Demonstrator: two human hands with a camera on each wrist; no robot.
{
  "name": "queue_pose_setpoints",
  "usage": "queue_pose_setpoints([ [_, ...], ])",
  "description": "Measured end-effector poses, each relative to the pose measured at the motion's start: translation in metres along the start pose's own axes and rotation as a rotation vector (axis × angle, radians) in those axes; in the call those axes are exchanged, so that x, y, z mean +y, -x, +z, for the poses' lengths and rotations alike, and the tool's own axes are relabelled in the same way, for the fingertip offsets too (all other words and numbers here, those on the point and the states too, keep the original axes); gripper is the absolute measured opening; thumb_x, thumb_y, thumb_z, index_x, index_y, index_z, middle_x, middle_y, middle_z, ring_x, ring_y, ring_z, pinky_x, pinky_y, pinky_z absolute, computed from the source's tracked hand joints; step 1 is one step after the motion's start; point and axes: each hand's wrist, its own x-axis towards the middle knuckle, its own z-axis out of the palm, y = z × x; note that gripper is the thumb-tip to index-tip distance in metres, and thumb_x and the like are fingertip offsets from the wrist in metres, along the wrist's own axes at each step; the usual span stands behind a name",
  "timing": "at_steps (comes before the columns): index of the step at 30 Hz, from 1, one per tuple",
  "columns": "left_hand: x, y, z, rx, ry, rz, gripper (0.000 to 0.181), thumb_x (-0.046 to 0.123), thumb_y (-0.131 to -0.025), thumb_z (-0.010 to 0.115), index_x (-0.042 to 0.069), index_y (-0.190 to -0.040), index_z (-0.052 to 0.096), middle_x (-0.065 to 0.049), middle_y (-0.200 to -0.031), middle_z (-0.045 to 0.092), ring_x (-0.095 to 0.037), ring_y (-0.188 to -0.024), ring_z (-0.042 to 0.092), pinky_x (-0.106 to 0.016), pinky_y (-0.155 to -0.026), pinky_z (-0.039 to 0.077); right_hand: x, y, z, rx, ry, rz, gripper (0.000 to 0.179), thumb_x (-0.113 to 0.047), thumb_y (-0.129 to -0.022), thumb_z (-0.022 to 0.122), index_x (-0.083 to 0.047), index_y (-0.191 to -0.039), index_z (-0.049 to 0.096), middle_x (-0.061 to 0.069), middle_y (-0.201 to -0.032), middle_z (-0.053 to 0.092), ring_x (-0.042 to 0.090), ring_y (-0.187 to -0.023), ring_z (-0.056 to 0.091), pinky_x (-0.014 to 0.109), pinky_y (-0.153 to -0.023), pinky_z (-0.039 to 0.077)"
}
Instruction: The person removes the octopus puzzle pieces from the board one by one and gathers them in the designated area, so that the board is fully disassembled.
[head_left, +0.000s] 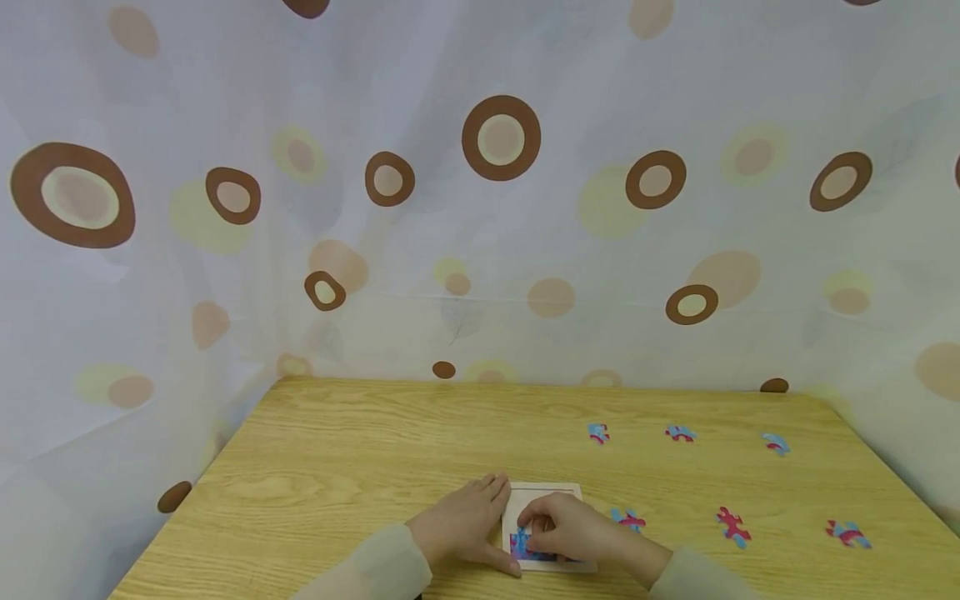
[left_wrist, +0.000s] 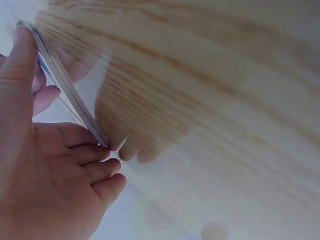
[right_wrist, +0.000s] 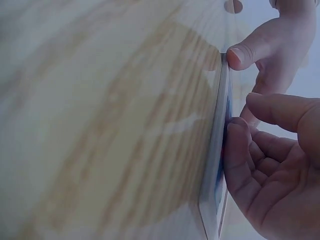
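Note:
A square light-wood puzzle tray (head_left: pixel 543 486) lies near the front of the table, with blue and purple puzzle pieces (head_left: pixel 518 546) along its near side. My left hand (head_left: pixel 465 518) rests along the tray's left edge, fingers stretched out and thumb at the near left corner. In the left wrist view the fingertips (left_wrist: pixel 102 152) touch the tray's rim. My right hand (head_left: pixel 573 529) is over the tray with bent fingers. Its thumb and index fingertips are at a blue puzzle piece (head_left: pixel 522 530), mostly hidden by the fingers. The right wrist view shows the fingertips (right_wrist: pixel 237 131) close against the pieces.
Several loose blue and red puzzle pieces lie on the right of the wooden table (head_left: pixel 337 450): a back row with one piece (head_left: pixel 680 433) in its middle, and a front row with a red piece (head_left: pixel 732 526). A dotted curtain (head_left: pixel 420 250) hangs around the table.

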Motion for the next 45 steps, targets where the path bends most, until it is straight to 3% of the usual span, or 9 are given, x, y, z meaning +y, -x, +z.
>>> queue_pose_setpoints([
  [17, 0.002, -0.002, 0.0, -0.011, -0.008, -0.032, 0.101, 0.07, -0.072, 0.055, 0.0, -0.141, 0.032, -0.013, -0.146, 0.028, -0.024, -0.133, 0.026, -0.032, -0.106, 0.026, 0.004, 0.0, 0.0, 0.022, -0.089, 0.013, 0.01, -0.003, -0.087, 0.061, -0.003, -0.097, 0.059, 0.001, -0.081, 0.055, 0.009, -0.054, 0.049, 0.017, -0.045, 0.044],
  [24, 0.005, -0.001, -0.003, -0.019, 0.008, -0.04, 0.102, 0.07, -0.072, 0.056, 0.0, -0.142, 0.031, -0.013, -0.146, 0.028, -0.024, -0.133, 0.025, -0.032, -0.107, 0.025, 0.005, 0.0, -0.001, 0.064, -0.128, 0.049, 0.004, -0.009, -0.09, 0.059, -0.005, -0.09, 0.06, 0.001, -0.072, 0.054, 0.009, -0.054, 0.05, 0.017, -0.043, 0.044],
  [32, 0.003, -0.002, -0.002, -0.008, 0.007, -0.005, 0.102, 0.07, -0.074, 0.053, -0.003, -0.141, 0.03, -0.017, -0.146, 0.027, -0.027, -0.133, 0.026, -0.034, -0.106, 0.026, 0.007, 0.005, -0.007, 0.072, -0.285, 0.107, 0.007, -0.01, -0.09, 0.06, -0.003, -0.088, 0.06, 0.003, -0.069, 0.055, 0.012, -0.058, 0.052, 0.02, -0.048, 0.048],
  [37, 0.004, -0.003, -0.002, -0.01, 0.0, -0.021, 0.102, 0.071, -0.073, 0.054, -0.001, -0.142, 0.031, -0.014, -0.146, 0.027, -0.025, -0.133, 0.026, -0.033, -0.107, 0.025, 0.012, 0.017, -0.016, 0.053, -0.313, 0.097, 0.01, -0.01, -0.089, 0.06, 0.0, -0.089, 0.06, 0.003, -0.069, 0.054, 0.013, -0.059, 0.051, 0.019, -0.049, 0.047],
  [45, 0.001, -0.001, 0.001, -0.02, -0.016, -0.014, 0.102, 0.072, -0.074, 0.051, -0.001, -0.142, 0.03, -0.014, -0.147, 0.026, -0.025, -0.133, 0.026, -0.032, -0.107, 0.023, 0.032, 0.062, -0.044, -0.019, -0.292, 0.059, 0.013, -0.01, -0.088, 0.062, 0.002, -0.087, 0.063, 0.001, -0.072, 0.057, 0.007, -0.057, 0.046, 0.018, -0.049, 0.041],
])
